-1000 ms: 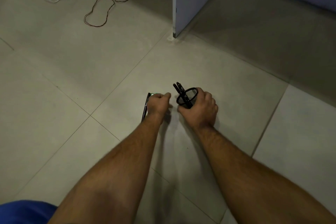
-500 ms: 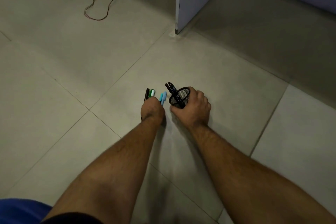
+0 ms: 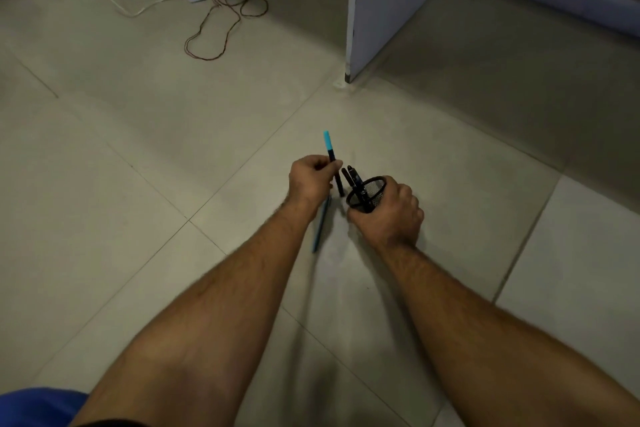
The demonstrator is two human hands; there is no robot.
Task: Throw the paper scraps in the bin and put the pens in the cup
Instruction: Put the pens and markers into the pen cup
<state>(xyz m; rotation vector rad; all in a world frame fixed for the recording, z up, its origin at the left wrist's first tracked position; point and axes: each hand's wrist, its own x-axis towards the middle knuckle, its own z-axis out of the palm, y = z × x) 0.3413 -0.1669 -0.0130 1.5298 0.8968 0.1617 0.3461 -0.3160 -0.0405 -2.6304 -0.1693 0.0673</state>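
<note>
Black mesh cup [image 3: 372, 191] tilted, dark pens [image 3: 354, 177] inside, cyan-capped pen [image 3: 331, 156] upright beside it (blue pen [image 3: 320, 225] lower)

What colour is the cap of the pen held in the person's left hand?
Light blue; the pen in the left hand shows best in the head view.

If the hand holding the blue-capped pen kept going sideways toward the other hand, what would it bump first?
Probably the dark pens sticking out of the mesh cup, which the right hand holds just beside the left hand. Depth is hard to judge.
</note>
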